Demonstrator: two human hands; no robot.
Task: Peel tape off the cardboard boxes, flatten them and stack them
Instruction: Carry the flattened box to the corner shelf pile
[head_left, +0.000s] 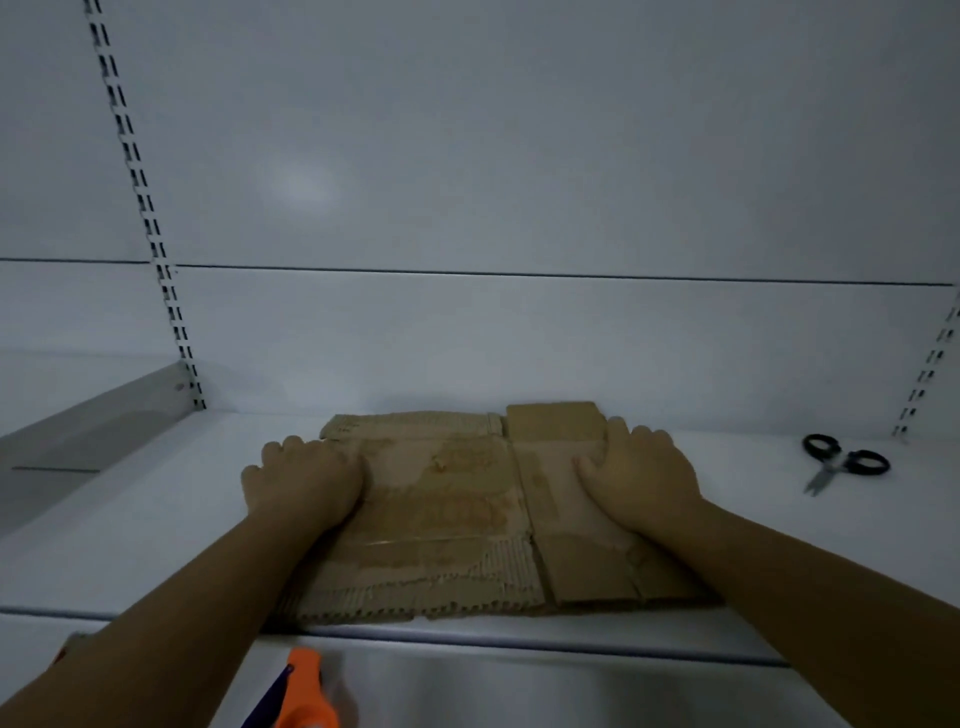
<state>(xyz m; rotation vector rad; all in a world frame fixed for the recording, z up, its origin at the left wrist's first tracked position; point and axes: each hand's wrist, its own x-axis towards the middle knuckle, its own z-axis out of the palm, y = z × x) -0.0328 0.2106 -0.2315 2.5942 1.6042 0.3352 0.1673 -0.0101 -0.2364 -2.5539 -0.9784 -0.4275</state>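
A white back panel (519, 156) fills the upper view, with a slotted rail (140, 208) running down its left side and another at the far right. Below it lies a white shelf (182, 519), a grey bracket (93, 415) slanting along its left end. The flattened cardboard (447, 519) lies in the middle of the shelf, its torn near edge just at the shelf's front lip and one small flap at its far right corner. The left hand (304, 483) presses palm down on the cardboard's left edge, fingers relaxed and gripping nothing. The right hand (641, 478) lies flat on the right part, fingers straight, thumb spread inward. Black-handled scissors (841, 462) rest well to the right, apart from the cardboard. An orange tool (306, 691) shows below the shelf front; what it is cannot be told
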